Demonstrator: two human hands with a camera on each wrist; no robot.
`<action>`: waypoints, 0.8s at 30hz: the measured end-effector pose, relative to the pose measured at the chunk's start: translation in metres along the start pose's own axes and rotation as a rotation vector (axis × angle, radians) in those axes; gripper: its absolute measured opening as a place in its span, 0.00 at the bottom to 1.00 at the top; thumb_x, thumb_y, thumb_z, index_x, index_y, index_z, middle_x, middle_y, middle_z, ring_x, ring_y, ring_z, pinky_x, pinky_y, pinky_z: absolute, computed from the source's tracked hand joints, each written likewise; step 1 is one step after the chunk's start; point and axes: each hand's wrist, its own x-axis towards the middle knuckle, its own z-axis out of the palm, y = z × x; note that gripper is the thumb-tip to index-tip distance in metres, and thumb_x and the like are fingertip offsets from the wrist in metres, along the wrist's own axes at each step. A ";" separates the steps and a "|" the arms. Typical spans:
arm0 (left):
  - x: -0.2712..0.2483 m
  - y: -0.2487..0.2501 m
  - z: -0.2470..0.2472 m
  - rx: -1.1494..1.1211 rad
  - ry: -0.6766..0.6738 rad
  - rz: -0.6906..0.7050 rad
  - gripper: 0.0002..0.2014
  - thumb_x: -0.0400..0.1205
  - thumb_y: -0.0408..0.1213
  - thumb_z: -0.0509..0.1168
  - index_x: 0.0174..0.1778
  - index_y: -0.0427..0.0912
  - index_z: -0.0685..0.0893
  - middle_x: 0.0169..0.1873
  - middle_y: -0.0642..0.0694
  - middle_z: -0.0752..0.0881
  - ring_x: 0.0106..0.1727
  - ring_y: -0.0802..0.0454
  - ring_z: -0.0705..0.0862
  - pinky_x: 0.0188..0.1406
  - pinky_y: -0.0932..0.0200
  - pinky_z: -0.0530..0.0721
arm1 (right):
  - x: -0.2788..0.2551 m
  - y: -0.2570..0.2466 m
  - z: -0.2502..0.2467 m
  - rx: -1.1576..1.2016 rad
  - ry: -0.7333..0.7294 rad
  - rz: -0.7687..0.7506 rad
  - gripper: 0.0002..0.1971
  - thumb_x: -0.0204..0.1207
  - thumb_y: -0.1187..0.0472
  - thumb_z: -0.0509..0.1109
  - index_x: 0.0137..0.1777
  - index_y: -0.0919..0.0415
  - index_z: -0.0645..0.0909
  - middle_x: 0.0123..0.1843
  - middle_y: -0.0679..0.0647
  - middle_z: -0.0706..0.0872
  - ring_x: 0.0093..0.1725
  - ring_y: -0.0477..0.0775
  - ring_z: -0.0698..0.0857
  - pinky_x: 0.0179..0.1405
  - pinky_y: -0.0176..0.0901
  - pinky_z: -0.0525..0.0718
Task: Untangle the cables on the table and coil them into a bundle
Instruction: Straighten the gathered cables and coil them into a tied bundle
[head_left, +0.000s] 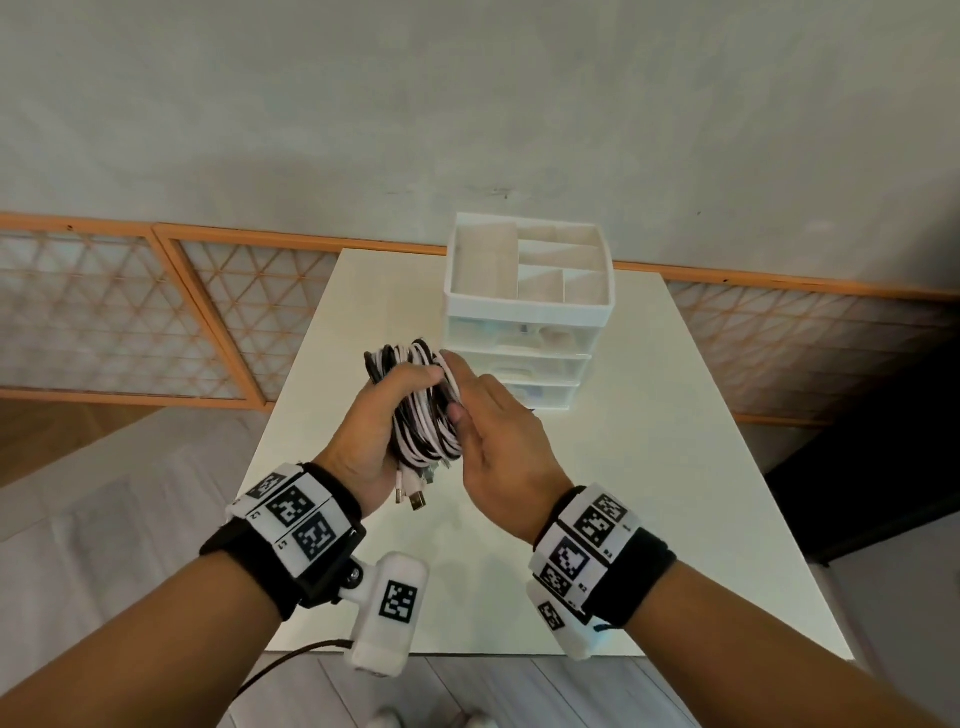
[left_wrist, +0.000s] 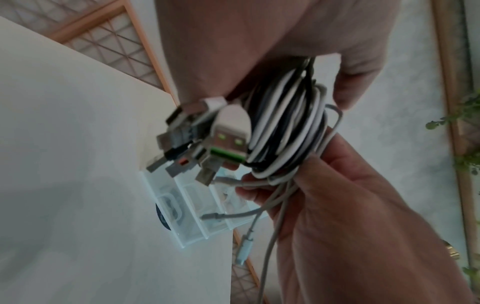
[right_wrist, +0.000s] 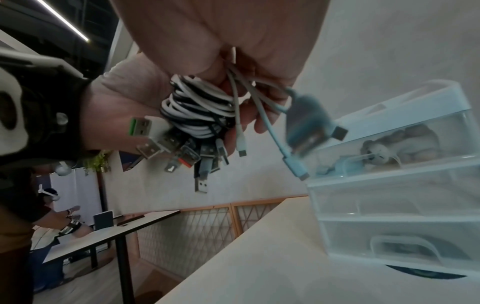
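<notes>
Cables (head_left: 423, 410), black and white, already form one coil held above the middle of the table (head_left: 675, 467). Left hand (head_left: 382, 426) wraps its fingers around the coil; right hand (head_left: 498, 441) pinches loose thin ends beside it. Only tucking the dangling USB plugs (head_left: 413, 493) seems left.

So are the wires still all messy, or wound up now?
Mostly wound up. The cables sit in neat black-and-white loops gripped by the left hand, while the right hand holds a few loose ends.
</notes>
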 end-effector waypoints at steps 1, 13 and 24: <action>-0.001 0.001 0.000 -0.004 -0.003 0.008 0.11 0.72 0.46 0.71 0.41 0.42 0.88 0.36 0.43 0.87 0.36 0.47 0.85 0.44 0.51 0.80 | 0.000 0.000 0.000 -0.016 -0.005 0.008 0.28 0.85 0.60 0.54 0.85 0.54 0.59 0.50 0.51 0.78 0.44 0.52 0.79 0.45 0.51 0.82; 0.003 0.008 0.011 0.032 0.157 0.093 0.13 0.78 0.35 0.73 0.55 0.32 0.88 0.46 0.33 0.90 0.48 0.37 0.89 0.50 0.42 0.87 | 0.003 -0.001 -0.022 0.260 0.079 -0.018 0.20 0.85 0.62 0.63 0.75 0.62 0.76 0.46 0.56 0.79 0.45 0.50 0.81 0.49 0.41 0.83; -0.003 0.003 0.007 -0.053 0.001 0.047 0.10 0.76 0.38 0.66 0.49 0.39 0.87 0.43 0.39 0.87 0.46 0.43 0.85 0.48 0.49 0.84 | -0.004 -0.006 -0.009 0.226 0.062 0.050 0.24 0.86 0.60 0.59 0.83 0.58 0.68 0.55 0.54 0.72 0.39 0.55 0.80 0.46 0.52 0.85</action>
